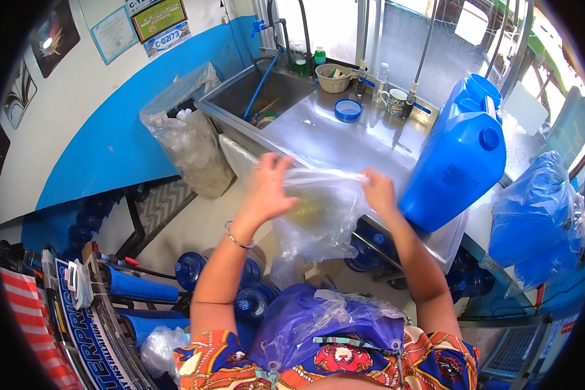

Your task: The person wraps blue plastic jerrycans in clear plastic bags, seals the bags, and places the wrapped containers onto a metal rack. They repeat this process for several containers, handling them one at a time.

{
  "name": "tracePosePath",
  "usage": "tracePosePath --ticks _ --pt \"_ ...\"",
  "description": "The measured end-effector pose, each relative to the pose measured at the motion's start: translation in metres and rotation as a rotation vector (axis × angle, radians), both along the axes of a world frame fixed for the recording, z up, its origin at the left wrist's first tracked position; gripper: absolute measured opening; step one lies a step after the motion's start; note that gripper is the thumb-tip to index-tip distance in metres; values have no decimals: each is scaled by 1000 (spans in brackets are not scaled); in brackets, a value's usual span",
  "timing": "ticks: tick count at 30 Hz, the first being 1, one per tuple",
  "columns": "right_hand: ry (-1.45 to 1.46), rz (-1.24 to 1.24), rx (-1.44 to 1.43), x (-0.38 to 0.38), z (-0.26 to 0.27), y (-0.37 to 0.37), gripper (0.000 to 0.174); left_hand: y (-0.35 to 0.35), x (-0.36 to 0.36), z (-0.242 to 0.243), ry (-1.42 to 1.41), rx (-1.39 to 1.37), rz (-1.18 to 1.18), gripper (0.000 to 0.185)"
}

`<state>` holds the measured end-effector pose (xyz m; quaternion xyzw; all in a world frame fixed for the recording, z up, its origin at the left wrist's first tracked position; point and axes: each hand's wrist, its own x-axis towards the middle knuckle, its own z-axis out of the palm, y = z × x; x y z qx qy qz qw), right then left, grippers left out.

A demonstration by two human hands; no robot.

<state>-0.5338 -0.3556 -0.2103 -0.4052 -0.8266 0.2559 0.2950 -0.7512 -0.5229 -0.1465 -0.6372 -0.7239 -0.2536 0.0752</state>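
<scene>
A clear plastic bag [317, 219] hangs in front of me at the edge of the steel counter. My right hand [380, 192] pinches the bag's upper right corner. At its upper left side is my left hand [268, 187], blurred, with thumb and fingers spread apart; whether it touches the film is hard to tell. Something yellowish shows through the plastic, and I cannot tell if it lies inside or behind. On the counter's right end, beyond my right hand, a large blue plastic jerrycan [460, 156] stands with its wide top mouth uncapped.
The steel counter [331, 134] holds a blue lid [347, 109], a mug [396, 101] and a plastic basket [333, 78]. Left are a sink [282, 83] and a plastic-bag-lined bin [195, 146]. Bagged blue containers [536, 219] sit right; blue water bottles [253, 300] stand below.
</scene>
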Motion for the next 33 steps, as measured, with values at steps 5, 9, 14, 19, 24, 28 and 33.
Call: tracePosePath --ticks 5,9,14,19,24,28,33 --pt "-125 -18 395 23 -30 28 14 -12 -47 -40 -314 -668 385 68" --pt "688 329 -1467 27 -32 32 26 -37 -52 -68 -1126 -344 -151 67" --pt "296 675 -1067 39 -19 5 49 -62 -57 -92 -88 -324 403 53" --pt "-740 355 -309 27 -38 -17 65 -63 -74 -78 -1851 -81 -154 45" --pt "355 279 -1398 26 -79 -20 51 -83 -51 -100 -1414 -61 -291 70" --pt "797 315 -1604 45 -86 -24 38 -90 -79 -149 -698 -235 189 81" --pt "-28 668 -675 58 -98 -44 51 -85 -94 -172 -1223 -117 313 63"
